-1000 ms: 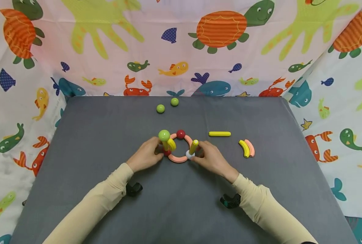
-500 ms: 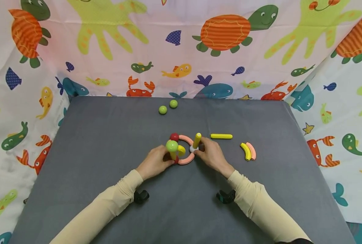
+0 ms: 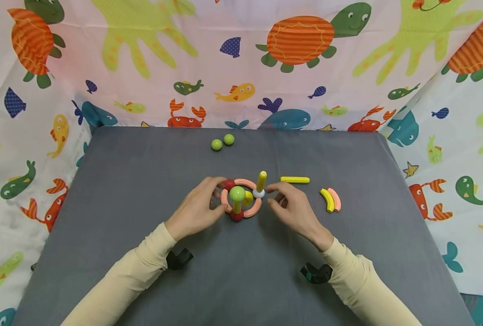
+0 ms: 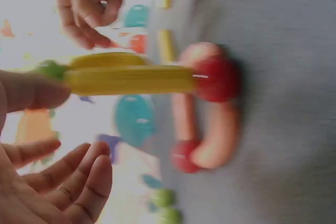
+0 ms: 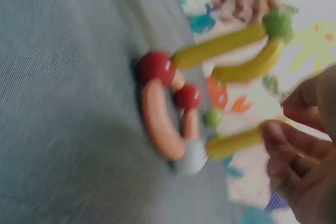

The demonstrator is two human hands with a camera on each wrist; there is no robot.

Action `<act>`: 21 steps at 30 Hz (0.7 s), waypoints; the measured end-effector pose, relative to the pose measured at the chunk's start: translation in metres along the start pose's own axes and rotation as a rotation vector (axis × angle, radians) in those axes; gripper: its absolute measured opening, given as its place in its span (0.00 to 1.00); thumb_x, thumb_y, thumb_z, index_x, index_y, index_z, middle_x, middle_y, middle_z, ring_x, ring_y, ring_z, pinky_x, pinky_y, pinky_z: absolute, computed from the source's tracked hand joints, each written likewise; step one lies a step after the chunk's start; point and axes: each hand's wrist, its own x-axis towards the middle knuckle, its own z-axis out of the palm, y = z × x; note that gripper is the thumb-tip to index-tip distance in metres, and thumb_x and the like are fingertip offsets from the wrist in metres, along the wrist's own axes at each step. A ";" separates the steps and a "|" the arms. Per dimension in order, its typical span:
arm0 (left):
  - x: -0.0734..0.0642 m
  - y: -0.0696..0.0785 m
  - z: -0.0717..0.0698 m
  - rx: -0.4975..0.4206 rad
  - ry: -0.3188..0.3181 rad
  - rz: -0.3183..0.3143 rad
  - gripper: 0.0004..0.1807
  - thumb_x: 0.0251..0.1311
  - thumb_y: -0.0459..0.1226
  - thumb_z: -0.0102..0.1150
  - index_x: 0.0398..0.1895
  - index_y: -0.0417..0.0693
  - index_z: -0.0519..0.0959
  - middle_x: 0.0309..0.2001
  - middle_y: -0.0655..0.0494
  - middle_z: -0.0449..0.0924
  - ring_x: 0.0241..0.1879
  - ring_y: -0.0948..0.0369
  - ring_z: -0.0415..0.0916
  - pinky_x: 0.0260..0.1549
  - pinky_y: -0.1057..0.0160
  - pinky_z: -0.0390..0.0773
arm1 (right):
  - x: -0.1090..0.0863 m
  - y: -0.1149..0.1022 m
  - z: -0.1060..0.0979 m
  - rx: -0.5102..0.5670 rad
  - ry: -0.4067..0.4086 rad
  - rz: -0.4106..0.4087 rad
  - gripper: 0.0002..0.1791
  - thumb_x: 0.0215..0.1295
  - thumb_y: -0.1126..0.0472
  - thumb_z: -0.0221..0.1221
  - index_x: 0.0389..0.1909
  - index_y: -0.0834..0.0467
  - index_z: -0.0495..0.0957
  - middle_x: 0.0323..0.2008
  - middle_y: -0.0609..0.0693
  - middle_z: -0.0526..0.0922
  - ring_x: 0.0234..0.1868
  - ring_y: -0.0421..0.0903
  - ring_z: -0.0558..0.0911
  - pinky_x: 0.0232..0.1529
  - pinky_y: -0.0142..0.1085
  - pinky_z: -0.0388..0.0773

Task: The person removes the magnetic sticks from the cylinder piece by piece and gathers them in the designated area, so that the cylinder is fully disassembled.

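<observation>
A ring of pink curved pieces [image 3: 252, 209], joined by red balls and a white ball [image 3: 259, 194], lies on the table. From the front red ball [image 3: 236, 217] a yellow stick [image 4: 131, 80] rises to a green ball [image 3: 237, 194], which also carries a yellow curved piece [image 5: 252, 67]. Another yellow stick [image 3: 261, 181] stands on the white ball. At the ring's left side, my left hand [image 3: 194, 206] has its fingers spread, fingertips right by the back red ball [image 3: 228, 184]. My right hand [image 3: 296, 208], loosely bent, is beside the white ball and holds nothing.
Two loose green balls [image 3: 222, 142] lie near the table's back edge. Right of the ring are a yellow stick [image 3: 294, 179], a yellow curved piece [image 3: 327, 200] and a pink curved piece [image 3: 335, 199]. A patterned cloth [image 3: 143, 95] borders the grey table.
The ring has turned counterclockwise, bringing the green-topped stick to the front and the white ball farther back. Both hands have let go and drawn apart. A loose green ball has shifted closer to the other.
</observation>
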 end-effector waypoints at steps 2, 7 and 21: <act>0.005 0.010 -0.007 0.005 -0.002 0.054 0.29 0.58 0.39 0.67 0.63 0.49 0.71 0.52 0.53 0.76 0.46 0.58 0.76 0.41 0.60 0.78 | 0.006 -0.010 0.000 0.008 -0.053 -0.117 0.17 0.65 0.63 0.62 0.54 0.57 0.77 0.47 0.51 0.82 0.38 0.44 0.82 0.36 0.34 0.79; 0.012 0.021 -0.002 0.050 -0.029 0.169 0.26 0.62 0.42 0.65 0.64 0.54 0.73 0.49 0.55 0.78 0.37 0.63 0.73 0.35 0.67 0.76 | 0.016 -0.023 0.010 0.009 -0.101 -0.236 0.18 0.64 0.60 0.64 0.55 0.56 0.77 0.50 0.50 0.82 0.45 0.44 0.81 0.43 0.38 0.81; 0.012 0.020 0.001 -0.016 0.004 0.194 0.21 0.60 0.38 0.66 0.58 0.52 0.78 0.47 0.54 0.79 0.32 0.61 0.75 0.31 0.69 0.75 | 0.016 -0.024 0.019 -0.055 -0.016 -0.266 0.12 0.62 0.64 0.65 0.46 0.57 0.81 0.39 0.49 0.83 0.33 0.44 0.78 0.34 0.36 0.78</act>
